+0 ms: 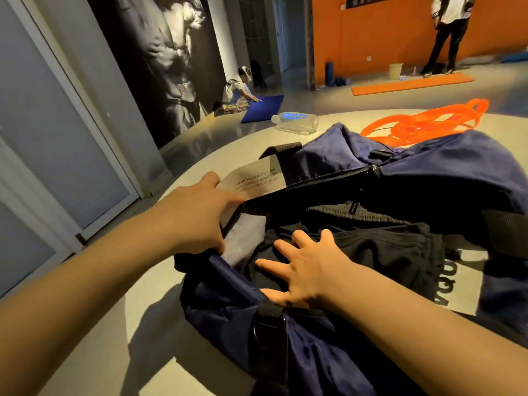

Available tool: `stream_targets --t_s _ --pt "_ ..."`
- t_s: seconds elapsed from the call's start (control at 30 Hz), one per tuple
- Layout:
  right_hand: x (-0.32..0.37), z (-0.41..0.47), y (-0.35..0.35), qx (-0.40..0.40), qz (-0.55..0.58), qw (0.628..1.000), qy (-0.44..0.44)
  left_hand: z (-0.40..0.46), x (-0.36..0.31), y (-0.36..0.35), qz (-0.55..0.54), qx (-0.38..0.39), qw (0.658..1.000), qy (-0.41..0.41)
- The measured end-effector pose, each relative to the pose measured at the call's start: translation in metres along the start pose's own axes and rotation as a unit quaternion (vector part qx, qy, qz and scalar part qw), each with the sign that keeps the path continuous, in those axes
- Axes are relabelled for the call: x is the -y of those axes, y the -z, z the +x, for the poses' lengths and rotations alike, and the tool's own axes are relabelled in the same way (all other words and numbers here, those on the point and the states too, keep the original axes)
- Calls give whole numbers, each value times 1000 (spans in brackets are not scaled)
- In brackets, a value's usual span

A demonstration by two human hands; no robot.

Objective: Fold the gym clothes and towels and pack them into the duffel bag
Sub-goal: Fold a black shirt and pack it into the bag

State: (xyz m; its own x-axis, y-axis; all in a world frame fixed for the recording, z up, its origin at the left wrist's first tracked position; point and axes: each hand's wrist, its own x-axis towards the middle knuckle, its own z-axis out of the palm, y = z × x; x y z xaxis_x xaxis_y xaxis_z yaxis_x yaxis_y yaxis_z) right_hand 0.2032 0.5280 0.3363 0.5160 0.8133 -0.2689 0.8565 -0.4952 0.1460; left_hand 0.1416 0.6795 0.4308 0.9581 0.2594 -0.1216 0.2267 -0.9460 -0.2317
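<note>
Head view shows a navy duffel bag [328, 352] lying open on a pale round table [137, 332], and it takes most of the near and right part of the surface. Inside the opening lie black clothes [380, 250], folded and dark, with a grey ribbed piece [337, 211] behind them toward the far side of the bag. The right hand [305, 270] rests flat on the black clothes, with the fingers straight and spread apart, and the palm presses down near the front rim of the bag. The left hand [197, 215] is at the left end of the bag; its fingers are curled round the rim there and the thumb lies on a pale grey label [257, 178] with small printed text, so the hand grips the edge of the opening. A black strap [270, 332] crosses the near side of the bag just below the right wrist.

Near the far edge of the table a clear plastic bottle [297, 122] lies on its side. Near the far right edge lies a pile of orange bands [423, 124], touching the far side of the bag. Beyond the table, on the floor, there are a blue mat [264, 108] and an orange mat [411, 84].
</note>
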Motion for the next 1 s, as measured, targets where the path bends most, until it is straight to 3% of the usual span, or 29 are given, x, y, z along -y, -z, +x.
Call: stream_targets --t_s 0.23,0.43,0.63,0.8,1.0 --pt "11 3 1 -27 76 996 -49 -18 5 -5 -71 50 996 -33" --pt "33 5 2 -1 55 992 -116 -36 21 -5 -200 55 978 -16" --pt "37 4 -1 1 55 989 -136 -39 19 3 -137 42 990 -19" --pt "31 2 0 11 64 993 -102 -33 14 0 -147 -11 988 -36" --pt "-4 -50 17 -31 156 987 -9 -27 4 -16 -341 -62 932 -106"
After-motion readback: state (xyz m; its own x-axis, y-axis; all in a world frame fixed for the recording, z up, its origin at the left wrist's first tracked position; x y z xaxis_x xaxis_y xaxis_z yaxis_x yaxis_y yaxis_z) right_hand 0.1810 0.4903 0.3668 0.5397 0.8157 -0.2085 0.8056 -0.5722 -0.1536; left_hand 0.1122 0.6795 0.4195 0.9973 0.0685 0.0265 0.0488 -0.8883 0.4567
